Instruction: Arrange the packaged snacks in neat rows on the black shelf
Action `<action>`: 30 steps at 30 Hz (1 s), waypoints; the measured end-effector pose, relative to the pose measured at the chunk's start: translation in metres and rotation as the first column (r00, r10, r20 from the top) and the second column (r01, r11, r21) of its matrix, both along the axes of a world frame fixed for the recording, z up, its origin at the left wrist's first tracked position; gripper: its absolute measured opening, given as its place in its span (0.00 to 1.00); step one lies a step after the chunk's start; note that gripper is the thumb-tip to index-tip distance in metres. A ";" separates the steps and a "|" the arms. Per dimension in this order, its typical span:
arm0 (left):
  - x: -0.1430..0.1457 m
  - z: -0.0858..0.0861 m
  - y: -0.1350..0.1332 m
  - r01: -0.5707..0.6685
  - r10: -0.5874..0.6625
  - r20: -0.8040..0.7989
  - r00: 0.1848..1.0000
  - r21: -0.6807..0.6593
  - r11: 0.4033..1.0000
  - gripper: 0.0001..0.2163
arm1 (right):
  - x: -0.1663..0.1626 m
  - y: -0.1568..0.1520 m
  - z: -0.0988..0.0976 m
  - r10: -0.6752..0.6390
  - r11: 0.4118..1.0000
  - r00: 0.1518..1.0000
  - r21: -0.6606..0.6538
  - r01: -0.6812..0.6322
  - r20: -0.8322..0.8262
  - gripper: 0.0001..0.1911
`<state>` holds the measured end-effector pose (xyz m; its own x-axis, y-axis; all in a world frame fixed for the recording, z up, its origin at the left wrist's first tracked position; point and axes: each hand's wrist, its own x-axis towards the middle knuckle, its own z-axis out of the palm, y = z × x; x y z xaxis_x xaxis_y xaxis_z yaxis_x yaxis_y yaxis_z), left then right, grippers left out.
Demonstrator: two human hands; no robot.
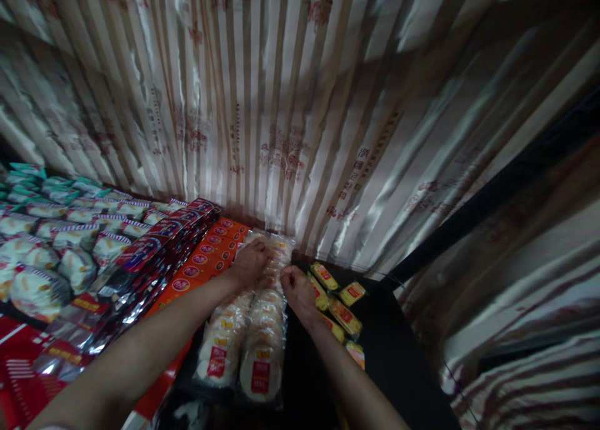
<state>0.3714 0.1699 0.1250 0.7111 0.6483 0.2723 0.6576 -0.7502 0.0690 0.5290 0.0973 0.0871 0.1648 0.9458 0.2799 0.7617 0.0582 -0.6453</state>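
Note:
Two rows of clear packets of round, pale baked goods with red labels, a left row (217,355) and a right row (261,367), lie overlapped on a black tabletop (389,355). My left hand (254,262) rests at the far part of these rows, fingers curled down onto a clear packet (276,252). Beside the right row's right edge is my right hand (297,287), its fingers curled in; whatever they hold, if anything, is hidden. Small yellow packets (344,316) lie scattered just right of that hand.
Left of the rows stand an orange printed box strip (206,258) and stacked dark red shiny packs (154,242). Many white bagged goods (77,267) fill the far left. A pleated printed curtain (281,117) hangs behind, and a dark slanted bar (469,211) crosses at right.

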 end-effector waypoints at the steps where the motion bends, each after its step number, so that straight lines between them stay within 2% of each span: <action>1: -0.002 0.001 -0.002 0.018 -0.018 0.020 1.000 0.004 1.000 0.09 | -0.001 0.000 -0.001 -0.010 1.000 1.000 0.001 0.010 0.001 0.11; 4: -0.006 0.005 -0.009 0.050 -0.050 0.014 0.999 -0.008 0.999 0.09 | -0.002 0.001 -0.004 -0.023 1.000 1.000 -0.004 0.023 -0.006 0.11; 11: 0.001 0.000 -0.015 -0.025 0.024 -0.047 0.999 -0.016 1.000 0.09 | -0.001 -0.011 0.003 -0.039 0.998 0.993 0.035 0.044 -0.110 0.10; 15: 0.003 0.001 -0.017 -0.083 0.081 -0.054 0.995 -0.029 0.996 0.09 | 0.005 -0.018 0.005 0.044 0.999 0.990 -0.018 -0.047 -0.137 0.09; 20: 0.003 0.005 -0.019 -0.091 0.089 -0.057 0.994 -0.036 0.995 0.12 | 0.009 -0.019 0.003 0.134 0.978 0.967 -0.131 -0.165 -0.219 0.06; 24: 0.004 0.004 -0.018 -0.094 0.091 -0.066 0.994 -0.042 0.995 0.12 | 0.005 -0.018 0.006 0.146 0.975 0.979 -0.149 -0.167 -0.143 0.07; 30: 0.000 0.004 -0.022 -0.074 0.073 -0.028 0.997 -0.034 0.997 0.13 | -0.005 -0.019 0.007 0.042 0.994 0.999 -0.098 -0.044 -0.026 0.09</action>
